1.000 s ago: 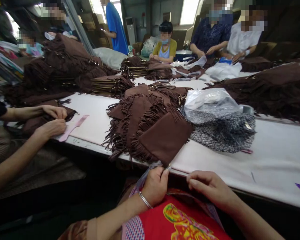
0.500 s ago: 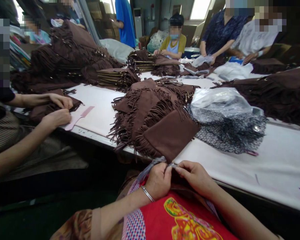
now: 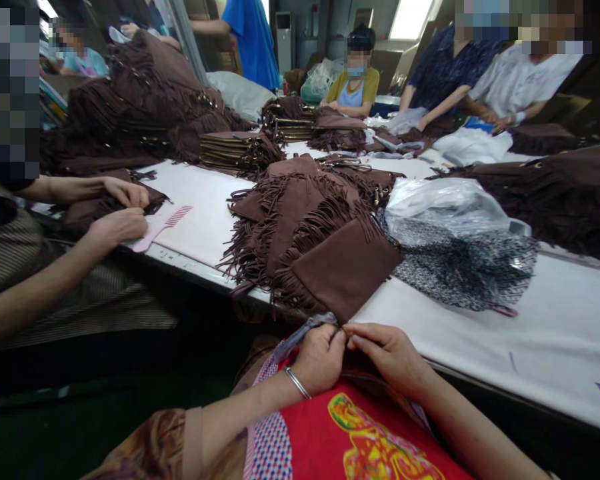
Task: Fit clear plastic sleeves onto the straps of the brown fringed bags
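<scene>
At the table's front edge, a brown fringed pouch (image 3: 347, 267) lies on a heap of similar pieces, one corner pointing toward me. My left hand (image 3: 323, 357) is closed at that corner, with a crumpled grey strip (image 3: 307, 330), perhaps thin plastic or tissue, coming out of its grip. Close beside it, my right hand (image 3: 387, 350) pinches with thumb and fingers at the same corner. What lies between the right fingertips is too small and covered to make out. The two hands' fingertips nearly touch.
A clear plastic bag (image 3: 445, 207) rests on black-and-white speckled fabric (image 3: 460, 267) to the right. Brown fringed goods pile up (image 3: 145, 93) at the back left. On the left, a co-worker's hands (image 3: 123, 210) work near a pink comb (image 3: 163, 227). Several other people stand or sit beyond the table.
My right fingers have closed in toward the left hand, and the bit of grey strip seen between them is now covered. The whole view has shifted slightly.
</scene>
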A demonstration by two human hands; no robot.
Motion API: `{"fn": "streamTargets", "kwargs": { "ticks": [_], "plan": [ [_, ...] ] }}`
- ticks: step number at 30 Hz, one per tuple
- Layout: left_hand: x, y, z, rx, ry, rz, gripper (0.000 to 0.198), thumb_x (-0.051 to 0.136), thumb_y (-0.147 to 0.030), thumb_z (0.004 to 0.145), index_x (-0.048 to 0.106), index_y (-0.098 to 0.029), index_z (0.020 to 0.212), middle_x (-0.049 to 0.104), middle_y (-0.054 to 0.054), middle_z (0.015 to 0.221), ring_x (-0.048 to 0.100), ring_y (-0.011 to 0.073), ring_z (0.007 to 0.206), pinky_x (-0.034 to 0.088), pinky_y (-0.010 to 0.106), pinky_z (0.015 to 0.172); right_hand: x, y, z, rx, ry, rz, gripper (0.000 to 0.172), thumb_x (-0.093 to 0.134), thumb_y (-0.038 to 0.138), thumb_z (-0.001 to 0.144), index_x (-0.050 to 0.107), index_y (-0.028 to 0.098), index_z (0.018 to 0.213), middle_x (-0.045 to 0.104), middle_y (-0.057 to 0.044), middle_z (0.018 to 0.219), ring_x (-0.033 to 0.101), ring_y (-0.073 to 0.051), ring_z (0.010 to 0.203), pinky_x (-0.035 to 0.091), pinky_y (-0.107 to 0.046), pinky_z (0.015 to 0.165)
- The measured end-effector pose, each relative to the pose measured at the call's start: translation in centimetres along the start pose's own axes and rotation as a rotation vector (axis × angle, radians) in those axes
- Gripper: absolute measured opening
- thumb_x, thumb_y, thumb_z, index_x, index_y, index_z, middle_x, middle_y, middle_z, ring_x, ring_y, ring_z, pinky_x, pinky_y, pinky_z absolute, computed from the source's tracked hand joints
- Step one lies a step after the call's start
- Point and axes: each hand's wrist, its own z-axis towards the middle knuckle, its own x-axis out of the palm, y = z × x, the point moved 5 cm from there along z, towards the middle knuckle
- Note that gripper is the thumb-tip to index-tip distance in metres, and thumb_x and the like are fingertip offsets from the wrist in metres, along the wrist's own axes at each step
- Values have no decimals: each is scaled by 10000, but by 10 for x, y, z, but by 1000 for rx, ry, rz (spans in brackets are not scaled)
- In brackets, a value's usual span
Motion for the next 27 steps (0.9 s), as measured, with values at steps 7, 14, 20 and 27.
{"fn": "streamTargets", "kwargs": {
  "ticks": [7, 14, 20, 27],
  "plan": [
    [2, 3, 1, -148, 41, -165, 285, 458, -343, 877, 571, -181, 671, 543, -8, 596, 456, 127, 566, 352, 249, 532, 5, 9, -14, 71, 114, 181, 659, 546, 262, 845, 319, 229, 1463, 672, 33, 714, 593, -124, 638, 490, -271, 670],
    [16, 14, 3, -301, 97, -398, 304, 488, -422, 854, 552, -176, 687, 436, -57, 507, 354, 84, 450, 290, 224, 445, 27, 9, -40, 121, 239, 344, 857, 519, 239, 869, -48, 210, 1511, 662, 25, 705, 590, -132, 637, 456, -280, 640],
    [27, 11, 2, -470, 146, -658, 337, 555, -508, 794, 519, -180, 728, 358, -103, 463, 266, 49, 375, 222, 197, 385, 37, -4, -43, 20, 177, 97, 909, 470, 175, 859, -193, 178, 1480, 648, 30, 740, 594, -146, 651, 476, -310, 688],
    [30, 4, 1, -534, 176, -747, 353, 583, -531, 760, 484, -192, 750, 340, -116, 459, 257, 38, 355, 190, 173, 348, 35, -2, -49, 23, 177, -154, 843, 415, 222, 897, -185, 138, 1482, 688, -19, 834, 633, -196, 775, 471, -352, 749]
  ]
}}
